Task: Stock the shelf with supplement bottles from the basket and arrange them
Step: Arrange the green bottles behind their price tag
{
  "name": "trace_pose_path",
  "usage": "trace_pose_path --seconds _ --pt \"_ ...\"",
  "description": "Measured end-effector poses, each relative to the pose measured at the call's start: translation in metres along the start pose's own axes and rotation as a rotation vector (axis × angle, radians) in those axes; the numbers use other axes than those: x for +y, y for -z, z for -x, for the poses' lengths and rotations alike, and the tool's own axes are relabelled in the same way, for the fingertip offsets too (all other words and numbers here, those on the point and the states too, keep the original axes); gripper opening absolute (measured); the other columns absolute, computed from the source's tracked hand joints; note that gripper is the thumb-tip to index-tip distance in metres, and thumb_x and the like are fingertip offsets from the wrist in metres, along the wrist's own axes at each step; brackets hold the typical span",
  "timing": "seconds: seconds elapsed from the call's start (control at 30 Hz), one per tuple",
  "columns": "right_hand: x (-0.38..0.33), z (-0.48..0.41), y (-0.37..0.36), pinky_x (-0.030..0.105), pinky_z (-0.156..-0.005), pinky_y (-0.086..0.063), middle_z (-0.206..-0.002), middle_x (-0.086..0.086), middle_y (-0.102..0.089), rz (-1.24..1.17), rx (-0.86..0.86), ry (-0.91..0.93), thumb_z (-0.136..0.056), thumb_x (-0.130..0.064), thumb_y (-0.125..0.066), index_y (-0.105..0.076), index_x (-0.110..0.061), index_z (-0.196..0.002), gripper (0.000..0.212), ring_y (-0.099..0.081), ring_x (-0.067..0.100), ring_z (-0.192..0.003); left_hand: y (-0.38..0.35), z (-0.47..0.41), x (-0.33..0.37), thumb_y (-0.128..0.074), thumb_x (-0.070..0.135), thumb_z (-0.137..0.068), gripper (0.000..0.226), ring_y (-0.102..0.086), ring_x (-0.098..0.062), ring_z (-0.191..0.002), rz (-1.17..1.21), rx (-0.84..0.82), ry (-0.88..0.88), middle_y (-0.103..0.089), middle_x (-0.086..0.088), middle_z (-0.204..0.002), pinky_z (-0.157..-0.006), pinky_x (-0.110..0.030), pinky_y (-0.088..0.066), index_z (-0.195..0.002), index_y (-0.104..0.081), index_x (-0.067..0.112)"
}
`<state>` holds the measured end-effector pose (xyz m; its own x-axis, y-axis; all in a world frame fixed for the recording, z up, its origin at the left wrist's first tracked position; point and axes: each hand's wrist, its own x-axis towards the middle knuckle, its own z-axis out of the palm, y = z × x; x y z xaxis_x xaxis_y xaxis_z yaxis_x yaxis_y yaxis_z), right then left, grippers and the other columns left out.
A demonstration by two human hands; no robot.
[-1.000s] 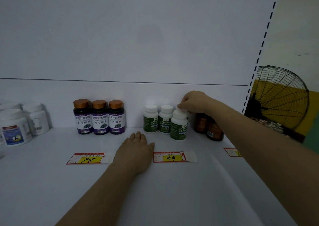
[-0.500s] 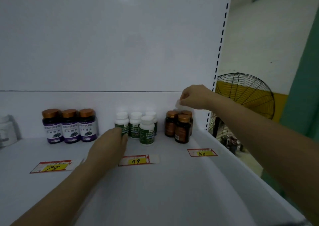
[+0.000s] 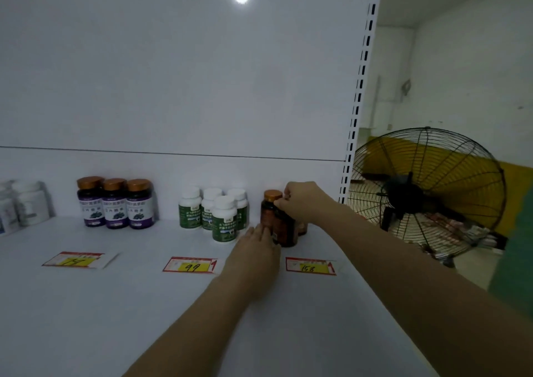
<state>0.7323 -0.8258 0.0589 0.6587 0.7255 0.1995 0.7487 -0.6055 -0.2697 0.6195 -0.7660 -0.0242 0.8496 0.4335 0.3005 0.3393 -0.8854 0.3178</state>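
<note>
The right hand reaches in from the right with its fingers curled down over the top of the front brown bottle, gripping it at the cap, which the hand hides. The left hand lies low on the shelf with fingers straight and together. Its fingertips touch the lower left side of the same bottle and it holds nothing. The front brown bottle stands upright just behind the 158 price tag, close in front of a rear brown bottle with a copper cap. A third brown bottle peeks out under the right wrist. To the left, four green-label bottles with white caps stand behind the 99 price tag, three in a row and one in front. Further left, three purple-label bottles form a neat row by the back wall, and white jars sit at the far left edge. Stocking looks well under way, with several product groups already standing behind their tags. The brown group appears to be the one now being squared up. The basket is out of view, so how many bottles remain cannot be told.
</note>
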Motion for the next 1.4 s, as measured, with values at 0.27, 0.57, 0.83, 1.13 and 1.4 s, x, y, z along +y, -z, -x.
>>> trace_pose_path --seconds 0.27,0.57,0.83,1.13,1.4 --pt "0.011 0.007 -0.028 0.030 -0.084 -0.045 -0.118 0.013 -0.059 -0.224 0.204 -0.007 -0.092 -0.032 -0.056 -0.055 -0.008 -0.120 0.037 -0.054 0.027 -0.107 -0.018 -0.009 -0.010 -0.014 0.036 -0.102 0.057 -0.009 -0.026 -0.146 -0.260 -0.257 0.031 -0.008 -0.014 -0.158 -0.119 -0.038 -0.011 -0.149 -0.010 0.005" --pt "0.009 0.015 -0.037 0.027 -0.086 -0.044 -0.124 0.010 -0.056 -0.393 0.285 -0.034 -0.090 -0.032 -0.060 -0.055 -0.012 -0.124 0.039 -0.052 0.023 -0.112 -0.015 -0.004 -0.007 -0.020 0.040 -0.101 0.059 -0.016 -0.025 -0.144 -0.146 -0.213 0.058 -0.016 -0.013 -0.157 -0.118 -0.036 -0.015 -0.148 -0.017 0.004" --pt "0.009 0.022 0.001 0.015 -0.066 -0.042 -0.099 -0.005 -0.060 -0.538 0.352 0.022 -0.084 -0.044 -0.066 -0.066 -0.017 -0.107 0.035 -0.056 0.011 -0.093 0.008 -0.003 -0.005 -0.061 0.042 -0.086 0.044 -0.054 -0.015 -0.105 0.363 0.086 0.112 -0.058 0.003 -0.119 -0.079 -0.023 -0.037 -0.123 -0.052 0.020" --pt "0.010 0.025 0.013 0.033 -0.084 -0.057 -0.094 0.004 -0.071 -0.877 0.238 0.070 -0.085 -0.049 -0.061 -0.073 -0.021 -0.089 0.031 -0.067 0.017 -0.093 0.031 -0.005 0.006 -0.078 0.034 -0.072 0.033 -0.066 -0.016 -0.090 0.804 0.091 0.039 -0.072 0.000 -0.093 -0.085 -0.030 -0.052 -0.100 -0.067 0.021" --pt "0.021 0.025 0.005 0.029 -0.075 -0.056 -0.108 0.015 -0.067 -1.143 0.032 -0.042 -0.092 -0.039 -0.057 -0.064 -0.002 -0.111 0.041 -0.066 0.025 -0.096 0.032 -0.002 0.004 -0.078 0.036 -0.072 0.037 -0.061 -0.004 -0.083 0.868 -0.017 0.075 -0.070 0.006 -0.090 -0.066 -0.011 -0.041 -0.105 -0.067 0.021"
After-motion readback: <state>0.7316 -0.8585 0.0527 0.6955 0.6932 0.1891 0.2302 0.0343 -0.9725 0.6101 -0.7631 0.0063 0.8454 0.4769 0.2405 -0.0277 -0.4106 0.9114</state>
